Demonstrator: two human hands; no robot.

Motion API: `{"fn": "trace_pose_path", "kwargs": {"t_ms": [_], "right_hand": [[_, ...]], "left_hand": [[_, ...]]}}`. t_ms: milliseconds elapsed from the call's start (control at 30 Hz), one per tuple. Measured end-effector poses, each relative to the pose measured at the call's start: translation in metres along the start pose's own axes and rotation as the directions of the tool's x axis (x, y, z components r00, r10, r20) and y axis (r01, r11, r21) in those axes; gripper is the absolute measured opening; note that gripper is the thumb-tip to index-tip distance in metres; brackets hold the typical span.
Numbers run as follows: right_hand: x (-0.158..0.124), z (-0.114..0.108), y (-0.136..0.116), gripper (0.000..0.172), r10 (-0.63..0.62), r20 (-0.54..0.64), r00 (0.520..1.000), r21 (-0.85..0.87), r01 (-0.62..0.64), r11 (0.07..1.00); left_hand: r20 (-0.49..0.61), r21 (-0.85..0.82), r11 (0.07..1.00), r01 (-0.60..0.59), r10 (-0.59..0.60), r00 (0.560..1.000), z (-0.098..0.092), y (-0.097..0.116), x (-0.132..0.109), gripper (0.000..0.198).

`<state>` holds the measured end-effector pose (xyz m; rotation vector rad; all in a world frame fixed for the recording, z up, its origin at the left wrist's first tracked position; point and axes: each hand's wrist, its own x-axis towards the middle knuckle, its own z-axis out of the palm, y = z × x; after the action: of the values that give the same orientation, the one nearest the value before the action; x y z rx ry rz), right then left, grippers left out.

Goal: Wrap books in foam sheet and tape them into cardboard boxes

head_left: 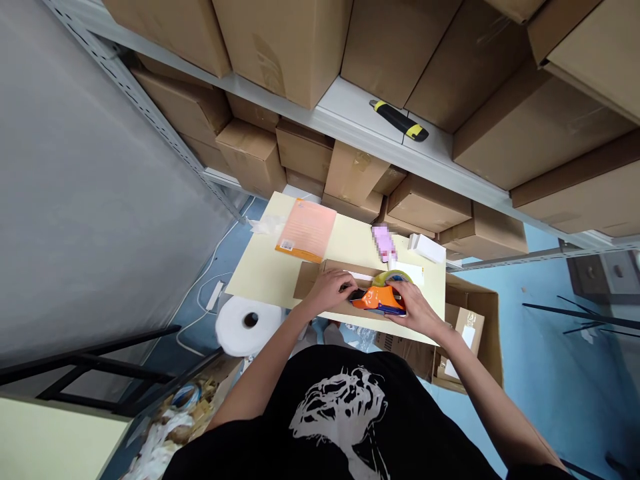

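An orange tape dispenser [375, 298] with a yellowish roll of packing tape [395, 275] lies over a narrow brown cardboard box [341, 307] at the table's front edge. My right hand [416, 308] is closed around the dispenser's right end. At the dispenser's left end is my left hand [327, 291], its fingers curled in a pinch near the dark tip; what they pinch is too small to make out. An open flap [304, 280] sticks out from the box's left end, partly behind my left wrist.
On the pale yellow table [253, 277] lie a pink and orange sheet [309, 228], a blurred purple phone-like item [383, 242] and small white boxes [429, 248]. A shelf of cartons [357, 172] stands behind, with a box cutter [400, 121] on it. A large carton [493, 327] stands right, a white roll [233, 327] left.
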<state>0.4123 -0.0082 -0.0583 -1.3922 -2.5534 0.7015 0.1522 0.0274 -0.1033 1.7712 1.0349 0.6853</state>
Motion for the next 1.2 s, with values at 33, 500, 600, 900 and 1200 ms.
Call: {"fn": "trace_pose_path", "kwargs": {"t_ms": [33, 500, 600, 900, 1200], "right_hand": [[0.0, -0.002, 0.0, 0.07, 0.018, 0.008, 1.0, 0.026, -0.018, 0.999], [0.028, -0.013, -0.003, 0.042, 0.302, 0.074, 0.95, 0.382, -0.307, 0.872], [0.035, -0.009, -0.005, 0.034, 0.343, -0.044, 0.938, 0.366, -0.305, 0.879], [0.055, -0.013, 0.001, 0.035, 0.45, -0.076, 0.89, 0.251, -0.42, 0.872], [0.042, -0.038, -0.014, 0.057, 0.226, 0.072, 0.972, -0.162, -0.212, 0.964]], "left_hand": [[-0.001, -0.027, 1.0, 0.008, -0.008, 1.0, -0.001, 0.002, 0.0, 0.012], [-0.175, -0.288, 0.944, 0.159, -0.215, 0.961, 0.01, -0.013, 0.006, 0.012], [-0.205, -0.362, 0.917, 0.167, -0.253, 0.946, 0.012, -0.023, 0.01, 0.014], [-0.174, -0.561, 0.81, 0.172, -0.319, 0.932, 0.005, -0.032, 0.015, 0.022], [-0.179, -0.745, 0.653, 0.137, -0.393, 0.902, 0.004, -0.036, 0.017, 0.031]]}}
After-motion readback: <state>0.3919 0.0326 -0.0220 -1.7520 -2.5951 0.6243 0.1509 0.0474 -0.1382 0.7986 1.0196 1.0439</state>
